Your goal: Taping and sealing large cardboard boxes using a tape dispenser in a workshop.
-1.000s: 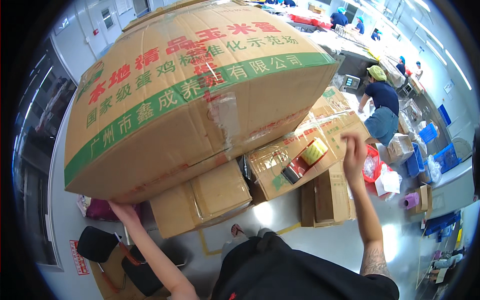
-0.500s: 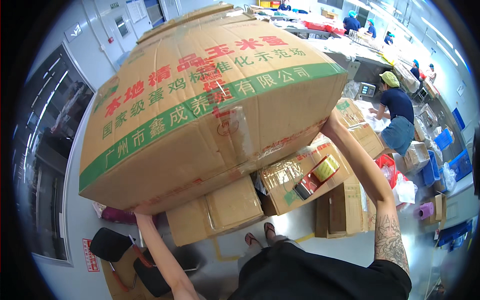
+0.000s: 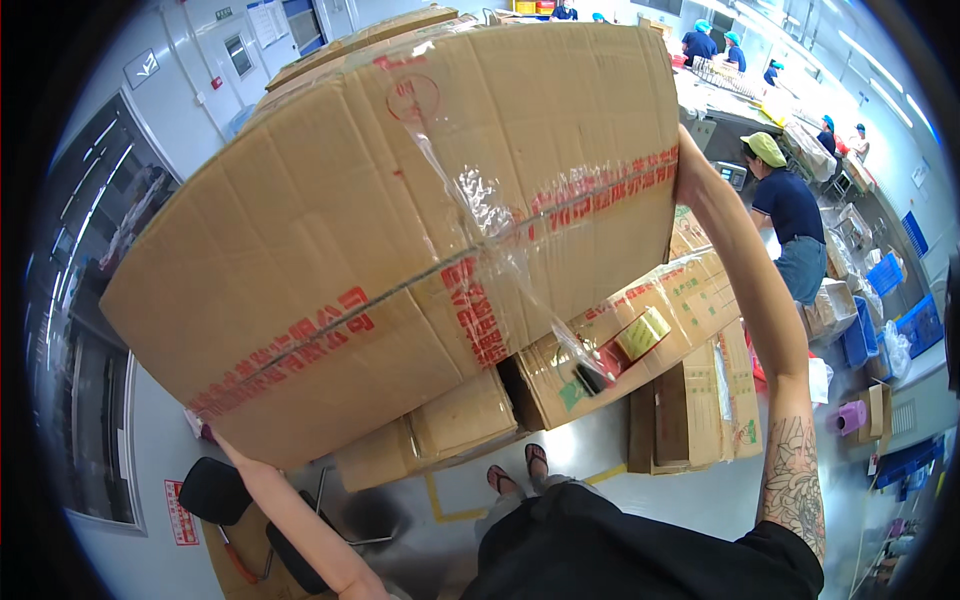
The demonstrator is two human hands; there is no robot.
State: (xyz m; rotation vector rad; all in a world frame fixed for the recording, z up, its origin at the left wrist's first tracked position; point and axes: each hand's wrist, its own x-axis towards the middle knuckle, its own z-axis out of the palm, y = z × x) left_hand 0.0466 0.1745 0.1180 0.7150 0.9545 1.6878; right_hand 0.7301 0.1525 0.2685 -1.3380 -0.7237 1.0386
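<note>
A large brown cardboard box [image 3: 400, 220] with red print is held up in front of me, tilted so that a taped, seamed face is turned my way. My left hand [image 3: 232, 452] grips its lower left corner, and my right hand [image 3: 690, 168] grips its right edge; the fingers of both are partly hidden behind the cardboard. Clear tape runs down the face, and a loose strip seems to reach toward a red tape dispenser [image 3: 612, 356] with a yellowish roll. That dispenser lies on a smaller taped carton [image 3: 690, 290] below the big box.
Another closed carton [image 3: 465, 415] sits beneath, and an open carton [image 3: 672, 415] stands on the floor at right. Black chairs [image 3: 215, 490] are at lower left. A person in a yellow-green cap [image 3: 795, 215] works at right, near blue crates [image 3: 860, 335].
The big box has tipped up, its printed green-banded face turning away and the taped seam face coming into view. Both hands have moved with it, the right upward and the left outward.
</note>
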